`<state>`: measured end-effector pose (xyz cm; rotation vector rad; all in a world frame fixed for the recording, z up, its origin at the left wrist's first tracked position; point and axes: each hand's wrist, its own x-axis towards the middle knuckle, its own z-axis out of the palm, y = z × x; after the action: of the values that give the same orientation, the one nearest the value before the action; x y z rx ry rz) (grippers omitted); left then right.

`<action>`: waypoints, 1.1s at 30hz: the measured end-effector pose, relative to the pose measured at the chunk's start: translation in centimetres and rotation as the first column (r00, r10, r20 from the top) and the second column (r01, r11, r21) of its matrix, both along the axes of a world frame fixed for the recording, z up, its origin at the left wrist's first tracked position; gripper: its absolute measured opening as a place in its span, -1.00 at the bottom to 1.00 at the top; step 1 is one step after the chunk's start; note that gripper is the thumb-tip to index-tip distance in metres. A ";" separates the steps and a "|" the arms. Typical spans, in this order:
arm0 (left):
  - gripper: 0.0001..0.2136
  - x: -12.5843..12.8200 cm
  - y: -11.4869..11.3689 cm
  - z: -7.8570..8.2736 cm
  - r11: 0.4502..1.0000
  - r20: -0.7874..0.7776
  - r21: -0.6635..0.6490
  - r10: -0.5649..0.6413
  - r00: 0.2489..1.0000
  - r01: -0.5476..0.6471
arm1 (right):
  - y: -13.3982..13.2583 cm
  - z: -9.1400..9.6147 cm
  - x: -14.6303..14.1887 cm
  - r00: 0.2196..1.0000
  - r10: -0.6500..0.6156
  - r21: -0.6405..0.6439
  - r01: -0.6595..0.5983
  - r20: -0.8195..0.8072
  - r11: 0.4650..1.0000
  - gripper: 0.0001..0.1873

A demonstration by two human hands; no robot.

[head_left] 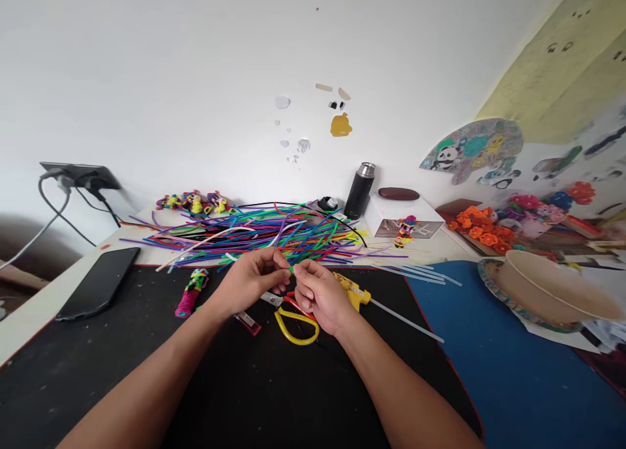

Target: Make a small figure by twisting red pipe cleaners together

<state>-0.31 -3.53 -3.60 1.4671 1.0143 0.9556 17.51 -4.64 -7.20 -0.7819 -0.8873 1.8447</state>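
Observation:
My left hand [254, 278] and my right hand [320, 294] meet over the black mat [147, 371], fingertips pinched together on a small green piece of pipe cleaner [292, 270]. Just below them lie yellow-handled scissors [296, 322], a yellow glue gun [352, 291] with a clear glue stick [405, 320] and a small red lighter [247, 321]. A big heap of coloured pipe cleaners [264, 235] lies right behind the hands.
A dark phone [100, 281] lies at the left, a pink and green figure [192, 292] beside it. A black flask [359, 189], a white box [405, 216], small figures [193, 202], orange flowers [482, 231], a beige hat [548, 286] and a blue mat [513, 371] lie around.

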 end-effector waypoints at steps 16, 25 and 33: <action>-0.68 0.5 -0.1 0.1 0.999 0.018 0.040 0.036 0.999 -0.037 | 0.0 0.8 0.1 0.964 -0.130 0.199 0.084 0.230 0.976 -0.54; -0.66 1.0 0.0 -1.0 1.000 0.117 0.021 0.017 0.993 -0.020 | 0.3 0.6 0.5 0.929 -0.225 0.236 0.157 0.293 0.959 -0.62; -0.67 0.8 0.0 -1.1 0.999 0.201 -0.009 -0.033 0.979 0.036 | 0.2 1.1 0.3 0.930 -0.305 0.233 0.256 0.205 0.938 -0.59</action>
<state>0.46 -3.51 -4.75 1.3434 0.8432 1.0479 17.83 -4.47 -6.06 -0.9608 -1.0373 1.4032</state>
